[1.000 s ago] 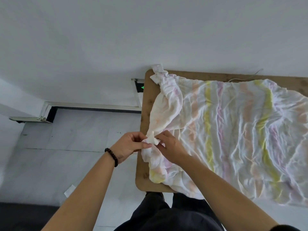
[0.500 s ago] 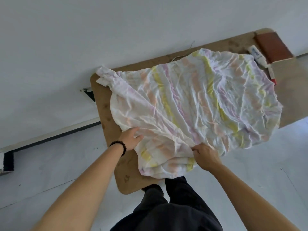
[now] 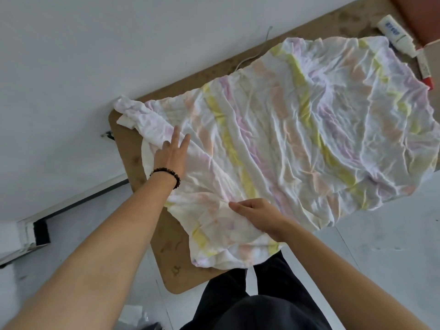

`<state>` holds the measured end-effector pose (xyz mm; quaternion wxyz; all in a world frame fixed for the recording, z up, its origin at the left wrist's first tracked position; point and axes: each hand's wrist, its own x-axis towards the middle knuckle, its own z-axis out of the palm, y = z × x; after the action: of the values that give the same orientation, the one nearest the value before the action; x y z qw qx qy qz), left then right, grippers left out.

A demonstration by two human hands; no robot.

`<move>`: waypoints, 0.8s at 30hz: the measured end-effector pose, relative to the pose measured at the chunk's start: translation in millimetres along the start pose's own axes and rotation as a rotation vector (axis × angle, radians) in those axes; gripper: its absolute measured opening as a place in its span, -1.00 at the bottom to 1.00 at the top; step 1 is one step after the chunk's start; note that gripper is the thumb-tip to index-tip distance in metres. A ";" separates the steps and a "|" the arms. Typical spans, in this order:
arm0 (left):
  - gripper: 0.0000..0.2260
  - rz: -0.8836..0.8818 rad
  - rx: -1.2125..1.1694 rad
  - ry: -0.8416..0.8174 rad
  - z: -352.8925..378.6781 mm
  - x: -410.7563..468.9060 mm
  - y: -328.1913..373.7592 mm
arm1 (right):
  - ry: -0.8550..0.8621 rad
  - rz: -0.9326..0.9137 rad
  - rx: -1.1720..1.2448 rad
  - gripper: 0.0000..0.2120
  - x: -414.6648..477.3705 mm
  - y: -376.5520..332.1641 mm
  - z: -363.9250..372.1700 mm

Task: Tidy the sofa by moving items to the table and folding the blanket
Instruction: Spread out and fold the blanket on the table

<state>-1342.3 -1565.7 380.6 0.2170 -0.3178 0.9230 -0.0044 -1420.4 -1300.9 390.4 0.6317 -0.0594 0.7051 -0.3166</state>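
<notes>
A person is laying a flat left hand (image 3: 172,153), fingers straight and gripping nothing, on the left end of a crumpled pastel-striped blanket (image 3: 297,129) that is lying spread across a wooden table (image 3: 171,253) beside a white wall. The right hand (image 3: 258,215) is resting on the blanket's near edge with fingers bent, though whether it is pinching the cloth cannot be told. A white tube (image 3: 395,35) is lying at the blanket's far right corner.
</notes>
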 end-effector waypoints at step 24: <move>-0.36 0.591 -0.365 -0.219 -100.3 14.6 178.2 | 0.801 0.058 -0.185 -0.65 -92.0 70.5 -180.2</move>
<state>-1497.2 -1445.1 439.6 0.2462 -0.0697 0.9318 0.2574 -1547.4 -1133.6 432.3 0.3079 0.0321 0.9221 -0.2321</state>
